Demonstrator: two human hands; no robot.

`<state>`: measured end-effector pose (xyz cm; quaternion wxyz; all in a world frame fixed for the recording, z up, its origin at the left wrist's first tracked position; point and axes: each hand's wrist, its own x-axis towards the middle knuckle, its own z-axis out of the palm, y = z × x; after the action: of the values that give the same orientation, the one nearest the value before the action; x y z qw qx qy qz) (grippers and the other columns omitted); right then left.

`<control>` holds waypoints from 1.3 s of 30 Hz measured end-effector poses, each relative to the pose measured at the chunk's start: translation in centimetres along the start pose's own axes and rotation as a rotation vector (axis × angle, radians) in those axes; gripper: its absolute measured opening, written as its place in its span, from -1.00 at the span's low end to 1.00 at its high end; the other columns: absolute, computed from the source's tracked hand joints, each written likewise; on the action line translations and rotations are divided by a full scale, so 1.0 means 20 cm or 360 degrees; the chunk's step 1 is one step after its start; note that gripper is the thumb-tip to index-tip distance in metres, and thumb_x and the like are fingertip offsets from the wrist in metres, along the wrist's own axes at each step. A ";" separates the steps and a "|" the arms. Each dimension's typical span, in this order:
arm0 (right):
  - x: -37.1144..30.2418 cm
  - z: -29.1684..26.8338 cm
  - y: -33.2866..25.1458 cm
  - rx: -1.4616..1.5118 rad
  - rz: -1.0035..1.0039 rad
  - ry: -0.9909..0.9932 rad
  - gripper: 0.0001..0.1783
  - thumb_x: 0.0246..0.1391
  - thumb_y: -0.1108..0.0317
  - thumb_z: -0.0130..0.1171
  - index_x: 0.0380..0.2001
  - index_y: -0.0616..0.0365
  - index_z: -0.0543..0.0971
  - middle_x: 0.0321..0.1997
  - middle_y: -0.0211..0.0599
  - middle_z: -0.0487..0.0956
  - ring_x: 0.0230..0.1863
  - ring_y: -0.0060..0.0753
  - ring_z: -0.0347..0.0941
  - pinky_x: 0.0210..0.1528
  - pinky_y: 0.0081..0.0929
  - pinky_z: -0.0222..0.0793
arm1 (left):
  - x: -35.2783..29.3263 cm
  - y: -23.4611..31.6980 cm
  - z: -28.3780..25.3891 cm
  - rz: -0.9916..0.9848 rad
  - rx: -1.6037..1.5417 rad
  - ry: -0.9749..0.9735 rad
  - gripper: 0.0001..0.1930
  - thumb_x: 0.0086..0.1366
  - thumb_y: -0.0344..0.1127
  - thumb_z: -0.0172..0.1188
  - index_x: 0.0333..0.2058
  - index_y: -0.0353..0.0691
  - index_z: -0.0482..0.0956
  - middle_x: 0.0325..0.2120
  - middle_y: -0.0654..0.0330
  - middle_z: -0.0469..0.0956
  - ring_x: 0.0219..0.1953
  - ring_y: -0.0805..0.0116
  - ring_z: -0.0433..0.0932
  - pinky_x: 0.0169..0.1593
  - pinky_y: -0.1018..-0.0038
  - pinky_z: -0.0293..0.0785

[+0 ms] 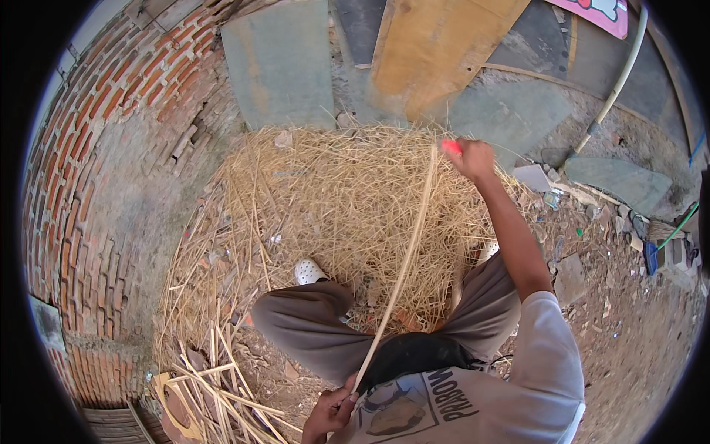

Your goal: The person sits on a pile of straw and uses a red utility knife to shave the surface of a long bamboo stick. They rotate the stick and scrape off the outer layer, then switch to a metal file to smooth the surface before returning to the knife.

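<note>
A long pale cane strip (403, 259) ran in a slight curve from the lower middle of the view up over a heap of dry straw (333, 214). Its near end sat in the left hand (330, 411), close to the person's chest, with the fingers closed around it. Its far end reached the right hand (470, 157), stretched out at arm's length above the straw; that hand was closed on a small red tool (451, 146), of which only a tip showed, so its kind could not be made out, nor whether the fingers also pinched the strip. The person crouched over the heap, grey trousers (310, 325) spread wide, one white shoe (309, 271) plain on the left and the other mostly hidden behind the right knee. More split strips (214, 377) lay in a loose bundle on the ground at lower left, partly cut off by the edge. A curved brick wall (96, 170) stood to the left, flat slabs (281, 63) and a board (436, 44) leaned behind the heap, and a white pipe (614, 85) crossed the rubble at upper right.
</note>
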<state>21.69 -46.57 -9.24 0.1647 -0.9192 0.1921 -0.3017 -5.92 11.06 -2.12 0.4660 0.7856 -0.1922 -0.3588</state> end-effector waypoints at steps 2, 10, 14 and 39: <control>0.18 -0.08 0.41 0.0160 0.0898 -0.0094 -0.10 0.05 -0.52 -0.21 -0.35 0.18 0.67 -0.35 0.11 0.61 -0.22 0.19 0.56 -0.13 -0.04 0.42 | -0.11 -0.06 0.01 -0.0082 0.0076 0.0090 -0.53 0.40 -0.29 -0.03 0.24 -0.31 0.30 -0.68 0.46 0.33 -0.67 0.70 0.20 -0.59 0.62 0.15; -0.08 -0.12 -0.33 0.0410 0.0384 -0.0615 -0.12 0.10 -0.50 -0.19 -0.64 0.22 0.53 -0.72 -0.21 0.44 -0.61 -0.19 0.37 -0.39 -0.16 0.33 | 0.06 -0.08 0.05 0.0165 -0.0134 0.0831 -0.55 0.36 -0.46 0.02 0.22 -0.36 0.32 -0.72 0.52 0.23 -0.68 0.75 0.13 -0.61 0.67 0.00; -0.32 -0.10 -0.67 0.1393 0.0220 -0.1047 -0.28 0.16 -0.36 -0.08 -0.56 0.14 0.55 -0.74 -0.52 0.23 -0.66 -0.51 0.15 -0.54 -0.45 0.08 | 0.43 0.05 0.10 0.0274 -0.0241 0.0785 -0.56 0.37 -0.47 0.01 0.22 -0.37 0.33 -0.66 0.50 0.18 -0.60 0.75 0.11 -0.55 0.70 0.03; -0.39 -0.27 -0.69 0.0352 -0.1148 -0.1140 -0.77 -0.09 0.39 0.20 -0.28 -0.05 0.64 -0.51 -0.28 0.61 -0.42 -0.17 0.56 -0.34 -0.22 0.43 | 1.08 1.06 -0.75 0.0216 0.1888 -0.0002 -0.81 0.32 -0.25 0.13 -0.22 -0.18 0.65 -0.59 0.16 0.49 -0.42 0.20 0.54 -0.11 0.21 0.35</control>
<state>16.03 -32.07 -3.26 0.2019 -0.9496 -0.2385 -0.0242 20.38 -4.08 12.60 -0.0308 0.8975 -0.4098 -0.1600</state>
